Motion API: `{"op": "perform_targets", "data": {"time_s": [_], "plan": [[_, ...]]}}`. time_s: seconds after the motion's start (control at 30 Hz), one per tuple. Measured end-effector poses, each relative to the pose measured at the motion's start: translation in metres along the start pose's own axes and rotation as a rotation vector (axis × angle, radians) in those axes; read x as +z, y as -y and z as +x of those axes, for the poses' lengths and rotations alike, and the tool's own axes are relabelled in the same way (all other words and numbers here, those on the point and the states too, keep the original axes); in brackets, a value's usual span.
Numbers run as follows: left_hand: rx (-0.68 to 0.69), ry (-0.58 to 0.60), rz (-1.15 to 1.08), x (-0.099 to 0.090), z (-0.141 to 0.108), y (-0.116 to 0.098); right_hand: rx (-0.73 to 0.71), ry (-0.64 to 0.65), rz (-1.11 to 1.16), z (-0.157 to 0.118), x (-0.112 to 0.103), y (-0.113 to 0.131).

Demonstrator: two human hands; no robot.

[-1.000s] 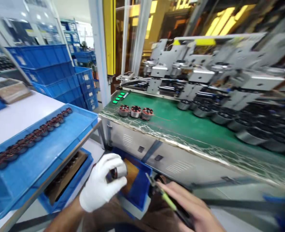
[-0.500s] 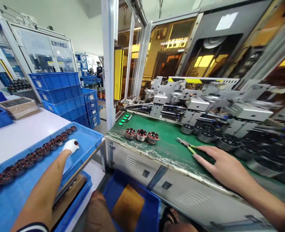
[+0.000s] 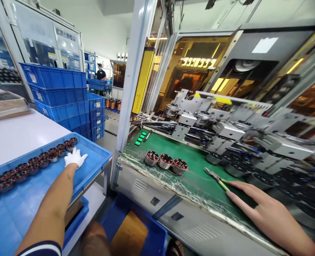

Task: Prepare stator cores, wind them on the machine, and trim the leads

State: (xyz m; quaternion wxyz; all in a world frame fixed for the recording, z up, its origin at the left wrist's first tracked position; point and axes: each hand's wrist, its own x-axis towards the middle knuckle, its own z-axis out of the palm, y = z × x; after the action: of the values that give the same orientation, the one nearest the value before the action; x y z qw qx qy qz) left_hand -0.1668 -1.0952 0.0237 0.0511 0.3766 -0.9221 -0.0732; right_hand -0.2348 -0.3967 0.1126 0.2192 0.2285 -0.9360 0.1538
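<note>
My left hand [image 3: 75, 158], in a white glove, is over the blue tray [image 3: 93, 151] with its fingers spread, beside rows of copper-wound stator rings [image 3: 53, 155]. Nothing shows in its grasp. Bare, my right hand [image 3: 264, 206] holds the yellow-green handles of a pair of pliers [image 3: 218, 178] between thumb and fingers. The pliers' jaws point left over the green bench top [image 3: 197, 177]. Left of them, three wound rings [image 3: 165, 161] sit in a row near the bench's front edge, with thin loose wires beside the rightmost.
Clamp units of a machine [image 3: 229, 129] line the bench's back, with dark metal rings [image 3: 236, 169] before them. Stacked blue crates [image 3: 58, 94] stand behind the tray. A blue bin [image 3: 157, 231] is on the floor. Far back, a person [image 3: 101, 73] stands.
My left hand has opened; the small ring that was at its fingers now lies out of its hold in the tray's row. My right hand still holds the pliers. The whole view has shifted.
</note>
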Motion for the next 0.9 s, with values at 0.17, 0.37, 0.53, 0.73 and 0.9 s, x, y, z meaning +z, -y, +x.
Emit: {"op": "perform_targets", "data": {"time_s": [0.17, 0.37, 0.53, 0.73, 0.9], "plan": [[-0.103, -0.07, -0.087, -0.02, -0.019, -0.003, -0.059, -0.029, -0.018, 0.002, -0.002, 0.004], [0.112, -0.311, -0.287, -0.127, -0.064, -0.059, -0.021, -0.036, 0.014, 0.007, -0.008, 0.024], [0.659, -0.212, -0.447, -0.173, -0.137, -0.163, 0.006, -0.065, 0.056, 0.013, -0.015, 0.032], [0.995, 0.155, -0.328, -0.161, -0.175, -0.245, -0.107, -0.674, 0.079, -0.003, -0.04, 0.046], [0.949, 0.065, -0.349, -0.174, -0.193, -0.237, -0.223, -0.745, 0.075, -0.007, -0.049, 0.045]]}}
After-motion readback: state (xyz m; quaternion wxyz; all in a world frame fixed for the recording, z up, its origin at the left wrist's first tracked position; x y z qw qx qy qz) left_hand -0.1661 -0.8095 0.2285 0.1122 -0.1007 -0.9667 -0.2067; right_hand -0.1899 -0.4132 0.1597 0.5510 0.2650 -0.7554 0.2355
